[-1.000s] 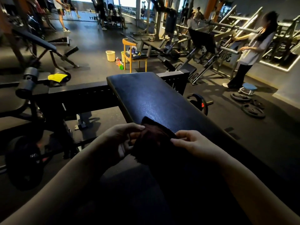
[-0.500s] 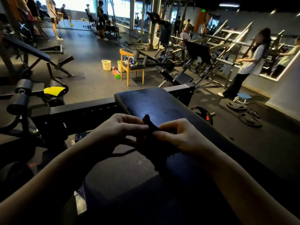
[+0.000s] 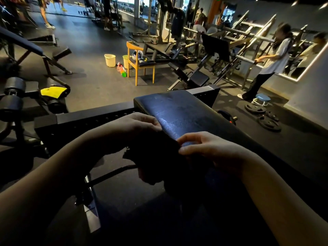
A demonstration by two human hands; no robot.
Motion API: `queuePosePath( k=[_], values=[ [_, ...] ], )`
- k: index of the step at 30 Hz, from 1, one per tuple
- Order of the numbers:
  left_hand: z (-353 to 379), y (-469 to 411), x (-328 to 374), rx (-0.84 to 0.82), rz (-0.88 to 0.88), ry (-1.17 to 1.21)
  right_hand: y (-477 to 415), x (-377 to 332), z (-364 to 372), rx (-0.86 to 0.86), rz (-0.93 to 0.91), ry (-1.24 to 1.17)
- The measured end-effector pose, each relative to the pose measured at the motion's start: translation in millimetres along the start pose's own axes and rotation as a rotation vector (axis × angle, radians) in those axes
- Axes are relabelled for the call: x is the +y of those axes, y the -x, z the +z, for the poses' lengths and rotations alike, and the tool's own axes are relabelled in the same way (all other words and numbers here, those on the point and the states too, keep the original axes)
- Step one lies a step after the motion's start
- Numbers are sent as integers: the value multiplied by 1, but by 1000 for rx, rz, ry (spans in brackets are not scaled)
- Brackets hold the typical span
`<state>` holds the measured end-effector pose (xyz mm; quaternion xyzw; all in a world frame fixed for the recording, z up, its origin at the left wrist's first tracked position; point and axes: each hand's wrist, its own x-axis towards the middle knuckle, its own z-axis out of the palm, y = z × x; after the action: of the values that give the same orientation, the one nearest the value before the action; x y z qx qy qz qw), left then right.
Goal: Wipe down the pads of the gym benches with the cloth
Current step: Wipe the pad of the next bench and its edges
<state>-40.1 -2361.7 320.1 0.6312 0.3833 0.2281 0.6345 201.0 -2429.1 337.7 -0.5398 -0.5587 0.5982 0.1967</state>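
A long black bench pad [image 3: 179, 110] runs from the middle of the view toward me, its far end shiny. A dark cloth [image 3: 156, 157] hangs between both hands over the pad's left edge. My left hand [image 3: 134, 128] grips the cloth's upper left part with curled fingers. My right hand [image 3: 205, 148] pinches its right edge between thumb and fingertips. The cloth's lower part is lost in shadow.
A black steel frame bar [image 3: 85, 118] crosses left of the pad. A yellow cloth [image 3: 52, 91] lies on a machine at left. A wooden chair [image 3: 140, 63], two buckets [image 3: 110, 60] and spray bottles [image 3: 121, 70] stand ahead. A person [image 3: 271, 63] stands at right beside weight plates [image 3: 266, 118].
The camera has tilted up, so the pad and hands sit lower in view. Both hands have kept hold of the cloth and drawn slightly apart, spreading it.
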Motion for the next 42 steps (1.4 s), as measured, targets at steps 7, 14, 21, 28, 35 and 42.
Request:
queuePosePath(
  k=[7, 14, 21, 28, 35, 42],
  values=[
    [-21, -30, -41, -67, -20, -28, -21, -3, 26, -42, 12, 11],
    [5, -14, -136, 644, -48, 207, -29, 21, 35, 165, -18, -284],
    [46, 2, -153, 186, -382, 588, -38, 35, 40, 327, -127, -440],
    [52, 3, -150, 21, -245, 886, -37, 41, 43, 322, -211, -555],
    [35, 1, -139, -124, -368, 808, -33, 48, 39, 310, -275, -574],
    [25, 9, -135, -78, -342, 902, -33, 59, 45, 354, -311, -552]
  ],
)
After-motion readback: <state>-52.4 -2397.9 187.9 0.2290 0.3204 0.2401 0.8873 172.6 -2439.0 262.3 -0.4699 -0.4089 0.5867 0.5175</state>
